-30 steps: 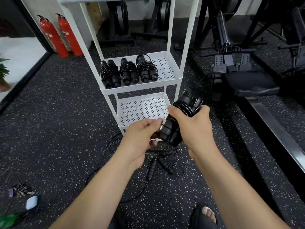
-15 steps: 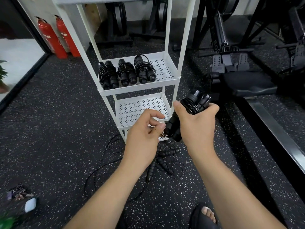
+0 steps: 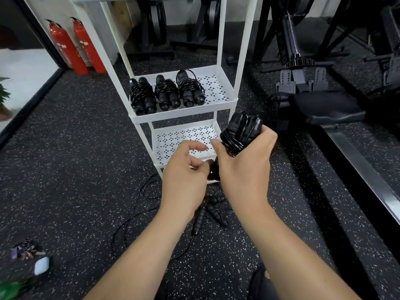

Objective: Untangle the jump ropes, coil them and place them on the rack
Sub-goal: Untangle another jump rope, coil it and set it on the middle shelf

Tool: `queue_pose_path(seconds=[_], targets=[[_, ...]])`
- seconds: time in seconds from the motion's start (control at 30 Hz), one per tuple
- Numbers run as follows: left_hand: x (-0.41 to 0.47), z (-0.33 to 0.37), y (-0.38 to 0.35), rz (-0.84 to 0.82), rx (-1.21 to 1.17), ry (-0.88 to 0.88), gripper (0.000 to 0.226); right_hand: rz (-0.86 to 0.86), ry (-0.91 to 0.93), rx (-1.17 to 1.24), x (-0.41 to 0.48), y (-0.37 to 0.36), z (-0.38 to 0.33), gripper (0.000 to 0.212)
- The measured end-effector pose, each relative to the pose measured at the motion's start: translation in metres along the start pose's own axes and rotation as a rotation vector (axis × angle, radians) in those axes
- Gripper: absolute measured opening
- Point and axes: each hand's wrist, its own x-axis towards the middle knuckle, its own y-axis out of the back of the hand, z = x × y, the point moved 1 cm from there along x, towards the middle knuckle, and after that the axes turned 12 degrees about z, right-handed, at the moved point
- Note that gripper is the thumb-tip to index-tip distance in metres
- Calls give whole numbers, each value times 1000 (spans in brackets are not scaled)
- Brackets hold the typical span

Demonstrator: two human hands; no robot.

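3 coiled ropes (image 3: pixel 165 94) on rack (image 3: pixel 225 105) | R hand (image 3: pixel 244 167) grips rope bundle (image 3: pixel 240 133) | L hand (image 3: pixel 184 172) pinching, contents unclear

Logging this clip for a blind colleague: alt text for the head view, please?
The right hand grips a coiled jump rope before a white rack holding three coiled ropes; the left hand pinches at its lower end.

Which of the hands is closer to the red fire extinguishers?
The left. The left hand is in the middle of the picture, on the side of the fire extinguishers standing far up-left by the wall. The right hand is farther right, gripping the coiled jump rope.
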Motion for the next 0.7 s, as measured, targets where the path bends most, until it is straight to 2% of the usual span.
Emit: queue_pose_path(seconds=[0.13,0.27,0.33,0.43,0.47,0.6,0.7], targets=[[5,2,5,28,-111,92,34,-74,71,-72,-9,-3,-4,78],[6,10,10,60,-94,67,43,-119,141,-107,-16,-3,-10,73],[11,12,14,78,-96,59,42,-165,62,-63,-16,-5,-12,71],[15,14,18,56,-71,50,36,-258,-197,70,-6,-2,-8,66],[15,13,19,45,-37,28,34,-274,-233,93,-3,0,-7,66],[11,11,16,89,94,-97,34,-342,-278,114,5,-1,-2,66],[9,15,16,138,82,-130,29,-375,-317,182,9,-1,-2,67]])
